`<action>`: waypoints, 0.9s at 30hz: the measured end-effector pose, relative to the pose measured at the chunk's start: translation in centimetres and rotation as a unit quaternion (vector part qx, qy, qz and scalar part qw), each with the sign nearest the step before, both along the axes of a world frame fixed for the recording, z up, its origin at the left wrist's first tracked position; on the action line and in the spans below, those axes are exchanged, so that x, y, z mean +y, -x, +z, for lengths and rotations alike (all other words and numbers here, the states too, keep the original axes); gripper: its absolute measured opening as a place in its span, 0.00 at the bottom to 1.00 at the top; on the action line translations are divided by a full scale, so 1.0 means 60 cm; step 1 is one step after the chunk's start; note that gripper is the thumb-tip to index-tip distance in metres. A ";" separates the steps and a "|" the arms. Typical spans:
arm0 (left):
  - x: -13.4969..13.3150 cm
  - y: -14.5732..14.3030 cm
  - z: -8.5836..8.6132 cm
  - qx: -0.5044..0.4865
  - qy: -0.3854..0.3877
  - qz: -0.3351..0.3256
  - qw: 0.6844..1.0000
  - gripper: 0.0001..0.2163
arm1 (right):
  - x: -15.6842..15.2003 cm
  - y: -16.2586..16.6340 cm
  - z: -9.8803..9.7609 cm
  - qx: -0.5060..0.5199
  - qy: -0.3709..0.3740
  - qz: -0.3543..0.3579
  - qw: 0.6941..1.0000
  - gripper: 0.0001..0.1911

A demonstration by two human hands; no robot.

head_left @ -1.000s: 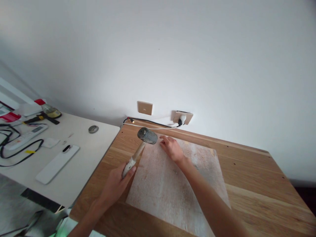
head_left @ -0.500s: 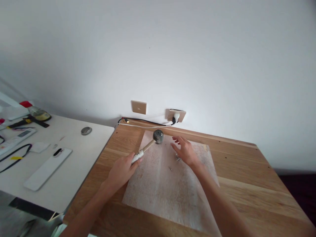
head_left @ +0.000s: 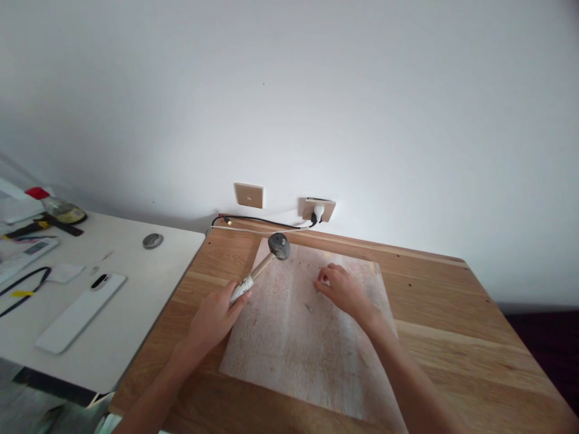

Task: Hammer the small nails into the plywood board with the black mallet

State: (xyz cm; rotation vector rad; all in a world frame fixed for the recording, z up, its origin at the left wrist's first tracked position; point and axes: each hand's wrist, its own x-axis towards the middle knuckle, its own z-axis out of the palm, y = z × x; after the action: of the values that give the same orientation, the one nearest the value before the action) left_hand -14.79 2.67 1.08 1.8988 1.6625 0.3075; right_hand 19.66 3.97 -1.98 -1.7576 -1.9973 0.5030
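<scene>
We've curled our right hand (head_left: 344,290) from spread to near-pinched over the wooden board (head_left: 289,355) (can't tell if anything's caught), probably mid-pickup, left hand (head_left: 212,316) wrapped round the mallet (head_left: 279,246).

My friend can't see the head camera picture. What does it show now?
A person's left hand grips a mallet by its handle. The right hand, fingers curled, is over a pale board on a wooden table; whether it holds anything is unclear.
</scene>
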 end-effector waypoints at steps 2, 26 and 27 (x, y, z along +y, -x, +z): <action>-0.004 0.010 -0.002 -0.031 0.003 0.012 0.999 0.17 | 0.014 0.010 0.001 0.021 0.001 0.008 1.000 0.06; -0.021 0.024 -0.008 -0.105 0.046 0.049 0.992 0.15 | 0.086 0.085 -0.040 0.134 -0.066 0.050 0.988 0.08; -0.020 0.022 -0.008 -0.104 0.044 0.047 0.993 0.15 | 0.086 0.085 -0.041 0.129 -0.068 0.053 0.988 0.08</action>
State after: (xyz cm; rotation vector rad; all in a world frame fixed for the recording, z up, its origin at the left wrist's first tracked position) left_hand -16.13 1.44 0.60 1.6669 1.6003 0.4452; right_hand 14.56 9.11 -4.42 -1.4330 -1.8994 0.5823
